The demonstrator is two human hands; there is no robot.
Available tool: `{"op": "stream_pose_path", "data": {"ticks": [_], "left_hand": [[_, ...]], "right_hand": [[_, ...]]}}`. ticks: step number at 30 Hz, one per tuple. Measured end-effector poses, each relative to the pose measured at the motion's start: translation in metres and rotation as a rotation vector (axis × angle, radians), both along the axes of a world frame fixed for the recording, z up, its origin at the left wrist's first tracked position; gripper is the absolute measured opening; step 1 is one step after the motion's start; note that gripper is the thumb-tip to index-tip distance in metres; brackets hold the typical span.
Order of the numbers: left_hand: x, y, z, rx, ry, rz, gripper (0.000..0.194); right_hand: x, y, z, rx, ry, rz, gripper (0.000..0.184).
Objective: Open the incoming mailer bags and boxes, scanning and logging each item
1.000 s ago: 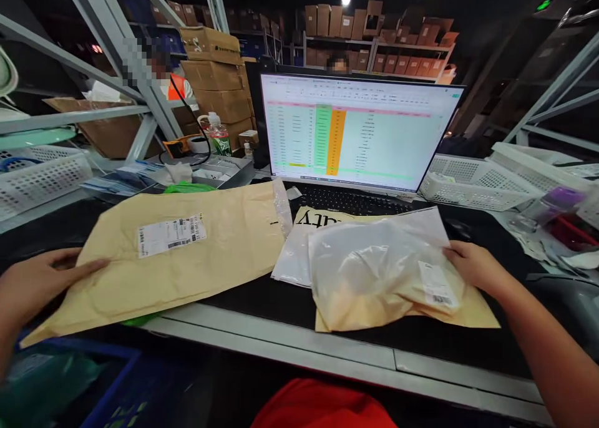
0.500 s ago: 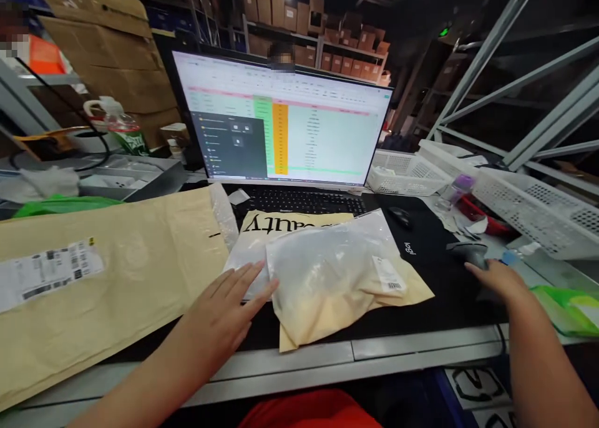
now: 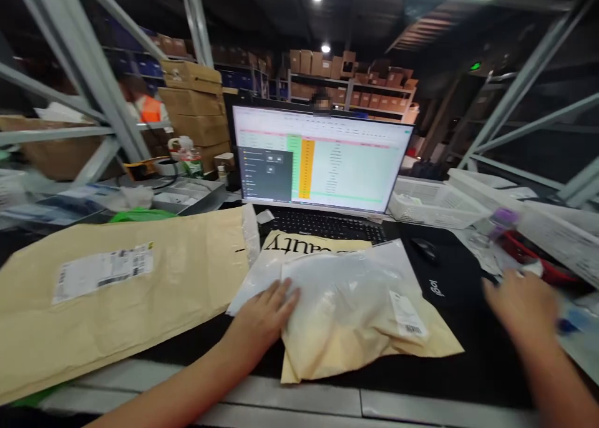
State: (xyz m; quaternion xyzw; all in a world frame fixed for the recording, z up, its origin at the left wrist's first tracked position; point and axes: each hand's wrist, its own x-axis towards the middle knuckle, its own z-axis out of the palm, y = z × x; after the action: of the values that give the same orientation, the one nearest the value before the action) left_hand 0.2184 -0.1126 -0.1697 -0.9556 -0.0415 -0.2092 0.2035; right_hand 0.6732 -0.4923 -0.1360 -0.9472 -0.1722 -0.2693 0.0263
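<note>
My left hand [image 3: 264,316] lies flat with fingers stretched out, its fingertips on the left edge of a clear plastic bag [image 3: 350,303] that bears a small barcode label [image 3: 406,316]. The bag rests on a kraft envelope printed with black letters [image 3: 304,244] and a white poly bag [image 3: 255,281]. My right hand [image 3: 524,306] hovers over the right end of the black desk mat [image 3: 449,284]. It is smeared by motion, so its fingers cannot be read. A large kraft mailer [image 3: 140,316] with a shipping label [image 3: 103,272] lies to the left.
A monitor [image 3: 318,160] showing a spreadsheet stands behind a keyboard [image 3: 322,225], with a mouse [image 3: 425,250] on the mat. White baskets [image 3: 435,203] and a purple-capped bottle [image 3: 503,219] sit at the right. Stacked cardboard boxes [image 3: 196,103], a drink bottle [image 3: 189,160] and a person in an orange vest [image 3: 147,107] are at the back left.
My left hand left the big mailer and came to rest on the clear bag. My right hand let go of the bag, reached right toward a scanner, and is now moving. A dark window opened on screen.
</note>
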Motion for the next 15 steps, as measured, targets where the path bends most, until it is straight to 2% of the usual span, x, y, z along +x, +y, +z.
{"op": "stream_pose_path", "data": {"ticks": [1, 3, 4, 6, 9, 11, 13, 15], "left_hand": [[-0.002, 0.003, -0.001, 0.011, -0.019, 0.031, 0.057], [-0.006, 0.009, 0.0, 0.032, -0.037, 0.077, 0.06], [-0.009, 0.012, 0.002, 0.043, -0.044, 0.082, 0.06], [-0.017, 0.018, 0.007, 0.061, -0.068, 0.044, 0.057], [-0.035, 0.026, 0.018, 0.074, -0.207, -0.055, 0.05], [-0.05, 0.029, 0.031, 0.052, -0.309, -0.046, 0.049], [-0.062, 0.031, 0.053, 0.016, -0.37, 0.014, 0.048], [-0.073, 0.03, 0.084, -0.022, -0.419, 0.088, 0.042]], "right_hand": [[-0.012, 0.025, 0.006, -0.042, -0.048, 0.008, 0.053], [-0.02, 0.072, 0.012, -0.016, -0.022, 0.177, 0.055], [-0.016, 0.091, 0.011, 0.012, 0.05, 0.243, 0.059], [0.0, 0.116, 0.001, 0.035, 0.107, 0.28, 0.066], [0.028, 0.129, -0.018, 0.046, 0.168, 0.332, 0.068], [0.042, 0.131, -0.028, 0.056, 0.204, 0.387, 0.065], [0.054, 0.132, -0.038, 0.067, 0.224, 0.43, 0.063], [0.066, 0.132, -0.05, 0.091, 0.222, 0.452, 0.062]]}}
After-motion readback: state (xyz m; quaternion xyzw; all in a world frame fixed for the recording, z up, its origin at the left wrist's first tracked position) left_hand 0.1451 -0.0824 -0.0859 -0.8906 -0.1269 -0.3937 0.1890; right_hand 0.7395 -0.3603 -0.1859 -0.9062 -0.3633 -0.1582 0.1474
